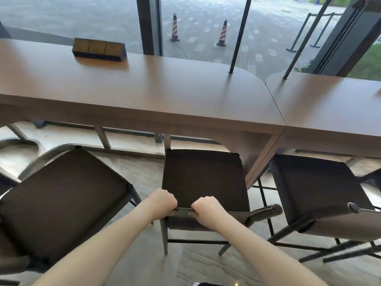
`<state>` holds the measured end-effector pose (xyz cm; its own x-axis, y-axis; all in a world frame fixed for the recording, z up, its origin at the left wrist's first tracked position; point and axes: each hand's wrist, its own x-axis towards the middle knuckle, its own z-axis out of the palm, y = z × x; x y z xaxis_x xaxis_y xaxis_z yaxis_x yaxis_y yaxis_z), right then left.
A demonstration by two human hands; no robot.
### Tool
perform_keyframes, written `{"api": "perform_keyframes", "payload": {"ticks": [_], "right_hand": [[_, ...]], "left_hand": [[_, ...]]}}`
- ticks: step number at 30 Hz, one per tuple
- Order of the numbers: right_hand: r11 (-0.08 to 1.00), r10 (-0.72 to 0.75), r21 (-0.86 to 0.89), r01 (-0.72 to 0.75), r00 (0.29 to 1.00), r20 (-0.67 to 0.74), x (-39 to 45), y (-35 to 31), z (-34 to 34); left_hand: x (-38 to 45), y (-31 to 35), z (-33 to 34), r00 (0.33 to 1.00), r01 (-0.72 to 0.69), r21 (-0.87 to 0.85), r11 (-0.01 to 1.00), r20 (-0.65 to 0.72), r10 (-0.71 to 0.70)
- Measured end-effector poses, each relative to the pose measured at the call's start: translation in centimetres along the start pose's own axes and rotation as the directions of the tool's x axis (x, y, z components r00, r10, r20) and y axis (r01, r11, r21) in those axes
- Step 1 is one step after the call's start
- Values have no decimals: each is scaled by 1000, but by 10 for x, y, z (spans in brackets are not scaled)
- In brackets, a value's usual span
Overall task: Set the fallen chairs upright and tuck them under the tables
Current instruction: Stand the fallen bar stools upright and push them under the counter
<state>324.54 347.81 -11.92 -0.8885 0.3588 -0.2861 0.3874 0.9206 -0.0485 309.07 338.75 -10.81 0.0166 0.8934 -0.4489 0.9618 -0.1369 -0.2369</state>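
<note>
a: grip?
b: left hand (pixel 165 202) and right hand (pixel 206 209) side by side, both curled tight over the backrest (pixel 255 212) top of the middle chair (pixel 203 178).
a: where's the chair?
b: upright, front just under the table (pixel 144 96) near edge, beside its right end panel. not fully tucked.
a: handling?
b: metal frame looks stiff, likely moderate weight; backrest rail seems the sound hold. legs may drag on the floor (pixel 144 172). chairs either side stand close.

No readable text, label or number anywhere (cones merely striped).
</note>
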Motion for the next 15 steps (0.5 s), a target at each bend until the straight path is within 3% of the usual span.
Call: {"api": "perform_keyframes", "payload": {"ticks": [9, 15], "right_hand": [[1000, 1, -20, -1, 1000, -4, 21, -14, -2], [992, 60, 114, -56, 998, -28, 15, -8, 6]], "left_hand": [[-3, -23, 8, 1000, 22, 18, 1000, 9, -23], [-2, -24, 18, 998, 52, -26, 998, -39, -53]]}}
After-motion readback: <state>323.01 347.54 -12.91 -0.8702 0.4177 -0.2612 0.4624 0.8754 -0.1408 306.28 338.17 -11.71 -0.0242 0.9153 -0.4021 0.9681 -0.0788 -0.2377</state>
